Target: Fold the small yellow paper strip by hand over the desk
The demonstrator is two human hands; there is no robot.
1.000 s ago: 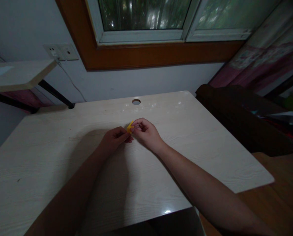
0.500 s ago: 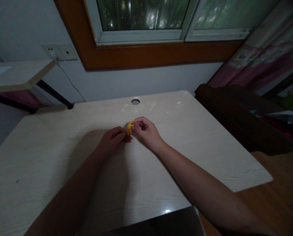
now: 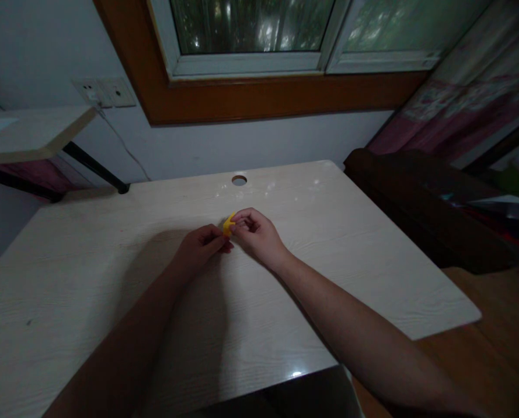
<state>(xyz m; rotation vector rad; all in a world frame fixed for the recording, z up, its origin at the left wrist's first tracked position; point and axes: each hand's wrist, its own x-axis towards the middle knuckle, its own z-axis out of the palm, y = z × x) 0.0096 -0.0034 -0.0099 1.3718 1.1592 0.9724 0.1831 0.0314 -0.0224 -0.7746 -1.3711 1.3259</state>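
1 broad, glossy, pale wood-grain tabletop fills the middle and lower frame, a flat ground for fine work. At top centre, 1 white-framed sliding window is set in brown wood; the room looks dim, so angling the work toward that light should help the eye.

2 bare hands meet at the centre of the frame. The left hand, reaching in from the lower left, has its thumb and index finger pinched on the lower end of a small, bright yellow, angular, seemingly plastic piece. The right hand, from the lower right, has thumb and index finger clamped on the upper right side of that piece, its other fingers curled inward.

The yellow piece thus sits between the fingertips, just below 1 round hole in the tabletop's far part. Handling it well likely calls for a steady left pinch while the right makes small, gentle turns; too hard a squeeze could make it slip. The fingers hide much of it, so gripping nearer the edges would show more. Whether it touches the tabletop, I cannot tell.
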